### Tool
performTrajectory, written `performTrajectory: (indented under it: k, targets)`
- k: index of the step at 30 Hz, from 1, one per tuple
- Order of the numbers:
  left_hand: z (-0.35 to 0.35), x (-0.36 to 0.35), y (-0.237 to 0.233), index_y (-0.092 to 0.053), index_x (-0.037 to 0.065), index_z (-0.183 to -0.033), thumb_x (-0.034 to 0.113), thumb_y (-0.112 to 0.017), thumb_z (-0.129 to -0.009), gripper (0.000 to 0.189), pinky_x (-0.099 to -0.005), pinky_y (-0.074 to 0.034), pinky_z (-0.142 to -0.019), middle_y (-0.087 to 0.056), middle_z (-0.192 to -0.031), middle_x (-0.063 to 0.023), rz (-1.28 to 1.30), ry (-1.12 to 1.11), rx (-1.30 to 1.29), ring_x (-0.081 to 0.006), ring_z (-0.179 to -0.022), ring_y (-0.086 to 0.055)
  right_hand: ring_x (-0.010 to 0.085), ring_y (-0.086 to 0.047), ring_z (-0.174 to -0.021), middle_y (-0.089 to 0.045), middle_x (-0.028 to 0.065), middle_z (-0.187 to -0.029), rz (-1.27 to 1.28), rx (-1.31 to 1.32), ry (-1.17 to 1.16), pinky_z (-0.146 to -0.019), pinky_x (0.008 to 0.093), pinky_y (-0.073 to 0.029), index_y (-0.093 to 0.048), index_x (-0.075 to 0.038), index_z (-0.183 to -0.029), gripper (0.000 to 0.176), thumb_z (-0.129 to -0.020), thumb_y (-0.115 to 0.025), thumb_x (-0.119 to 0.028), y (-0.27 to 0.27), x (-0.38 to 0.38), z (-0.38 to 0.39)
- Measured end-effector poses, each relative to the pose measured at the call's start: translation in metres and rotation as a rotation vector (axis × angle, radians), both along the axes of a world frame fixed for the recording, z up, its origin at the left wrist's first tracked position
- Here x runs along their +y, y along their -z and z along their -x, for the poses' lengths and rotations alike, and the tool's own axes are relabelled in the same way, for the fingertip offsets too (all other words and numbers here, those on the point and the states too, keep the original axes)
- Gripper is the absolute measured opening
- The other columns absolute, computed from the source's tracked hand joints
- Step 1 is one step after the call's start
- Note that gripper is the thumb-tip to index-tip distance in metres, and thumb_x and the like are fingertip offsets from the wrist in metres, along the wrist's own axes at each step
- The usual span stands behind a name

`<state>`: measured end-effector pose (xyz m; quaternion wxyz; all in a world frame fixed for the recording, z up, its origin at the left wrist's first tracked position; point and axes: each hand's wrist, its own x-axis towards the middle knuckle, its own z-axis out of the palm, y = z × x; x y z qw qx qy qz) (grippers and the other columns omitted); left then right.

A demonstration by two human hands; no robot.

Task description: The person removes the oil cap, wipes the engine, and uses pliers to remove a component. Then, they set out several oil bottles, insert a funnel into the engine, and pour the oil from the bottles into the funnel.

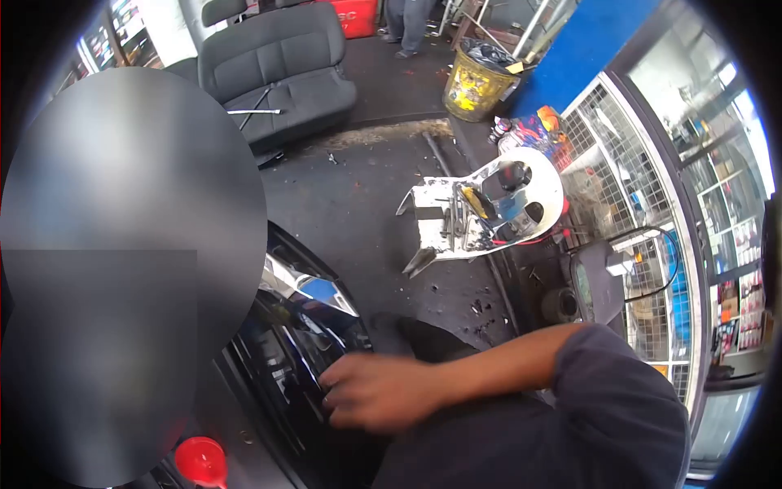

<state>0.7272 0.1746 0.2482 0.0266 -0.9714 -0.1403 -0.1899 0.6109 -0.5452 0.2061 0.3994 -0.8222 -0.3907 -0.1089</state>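
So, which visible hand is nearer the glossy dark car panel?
Right: the right hand overlaps the panel at its right side in the picture; contact is unclear. The left hand isn't in view, so can't be placed.

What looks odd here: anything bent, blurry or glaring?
All in the head view: lines bow, corners darken; a smooth grey blur hides much of the left; the right hand looks slightly smeared; reflections gleam on the headlight; the upper-right window looks washed out.

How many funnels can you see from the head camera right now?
1: a red funnel at the lower left of the view, apart from the right hand. The blurred area at left could hide more.
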Motion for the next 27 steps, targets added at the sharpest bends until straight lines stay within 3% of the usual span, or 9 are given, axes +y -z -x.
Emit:
performTrajectory:
  k: [2,3,5,11,14,17,21,24,27]
  targets:
    - [-0.013,-0.049,0.005,-0.064,-0.005,-0.133,0.006,-0.061,-0.099,0.036,-0.0444,-0.051,-0.096,-0.071,-0.118,-0.0236,0.020,0.062,-0.024,-0.0324,-0.109,-0.069,0.0363,-0.059,-0.125,-0.068,0.0154,-0.114,0.248,0.181,0.274,-0.109,0.0474,-0.049,-0.075,-0.007,-0.111,0.032,-0.081,-0.072,-0.017,0.048,-0.079,0.030]
    - [-0.018,-0.072,0.009,-0.064,-0.005,-0.133,0.006,-0.061,-0.099,0.036,-0.0442,-0.051,-0.097,-0.071,-0.118,-0.0236,0.034,0.090,-0.028,-0.0323,-0.110,-0.069,0.0372,-0.058,-0.128,-0.068,0.0146,-0.125,0.443,0.446,0.399,-0.109,0.0498,-0.049,-0.073,-0.009,-0.117,0.034,-0.083,-0.072,-0.015,0.076,-0.119,0.048]
    - [-0.026,-0.111,0.013,-0.063,-0.005,-0.134,0.007,-0.061,-0.099,0.037,-0.0439,-0.051,-0.098,-0.071,-0.120,-0.0236,0.057,0.132,-0.015,-0.0322,-0.112,-0.068,0.0369,-0.060,-0.123,-0.068,0.0142,-0.121,0.572,0.689,0.799,-0.096,0.0491,-0.056,-0.074,-0.011,-0.115,0.031,-0.085,-0.073,-0.018,0.130,-0.188,0.092]
    - [-0.021,-0.196,0.024,-0.061,-0.005,-0.137,0.009,-0.063,-0.098,0.041,-0.0430,-0.050,-0.101,-0.069,-0.124,-0.0238,0.069,0.124,0.046,-0.0318,-0.117,-0.066,0.0417,-0.070,-0.097,-0.073,0.0193,-0.096,0.368,0.786,1.257,-0.090,0.0494,-0.058,-0.075,-0.004,-0.105,0.023,-0.086,-0.071,-0.016,0.250,-0.338,0.139]
    - [-0.009,-0.225,0.028,-0.061,-0.004,-0.139,0.009,-0.064,-0.098,0.043,-0.0425,-0.049,-0.103,-0.069,-0.126,-0.0239,0.043,0.055,0.086,-0.0316,-0.119,-0.065,0.0425,-0.071,-0.094,-0.073,0.0201,-0.092,0.387,0.809,1.336,-0.088,0.0506,-0.058,-0.074,-0.002,-0.105,0.025,-0.087,-0.071,-0.017,0.309,-0.396,0.104]
    - [0.010,-0.249,0.030,-0.060,-0.004,-0.140,0.010,-0.065,-0.097,0.045,-0.0420,-0.048,-0.104,-0.068,-0.128,-0.0239,0.005,-0.039,0.137,-0.0313,-0.122,-0.065,0.0435,-0.068,-0.109,-0.071,0.0243,-0.111,0.326,0.943,1.422,-0.098,0.0493,-0.055,-0.071,-0.002,-0.110,0.027,-0.087,-0.071,-0.018,0.376,-0.452,0.055]
    - [0.044,-0.280,0.022,-0.059,-0.004,-0.142,0.011,-0.066,-0.097,0.048,-0.0414,-0.048,-0.107,-0.067,-0.131,-0.0240,-0.051,-0.172,0.186,-0.0311,-0.125,-0.063,0.0499,-0.058,-0.126,-0.057,0.0266,-0.138,0.529,1.124,1.436,-0.108,0.0511,-0.050,-0.063,0.000,-0.128,0.049,-0.086,-0.074,-0.022,0.465,-0.523,0.000]
    - [0.071,-0.300,0.007,-0.058,-0.004,-0.143,0.012,-0.067,-0.096,0.050,-0.0409,-0.047,-0.108,-0.067,-0.133,-0.0241,-0.084,-0.257,0.212,-0.0309,-0.128,-0.062,0.0468,-0.060,-0.125,-0.061,0.0253,-0.134,0.673,1.041,1.498,-0.108,0.0506,-0.051,-0.064,-0.001,-0.126,0.050,-0.084,-0.078,-0.026,0.525,-0.569,-0.019]
    - [0.137,-0.306,-0.038,-0.057,-0.003,-0.145,0.013,-0.068,-0.096,0.053,-0.0404,-0.046,-0.110,-0.066,-0.135,-0.0242,-0.122,-0.346,0.217,-0.0307,-0.130,-0.061,0.0395,-0.065,-0.124,-0.066,0.0215,-0.133,0.668,1.185,1.458,-0.104,0.0515,-0.054,-0.070,-0.006,-0.123,0.062,-0.078,-0.085,-0.046,0.541,-0.594,-0.025]
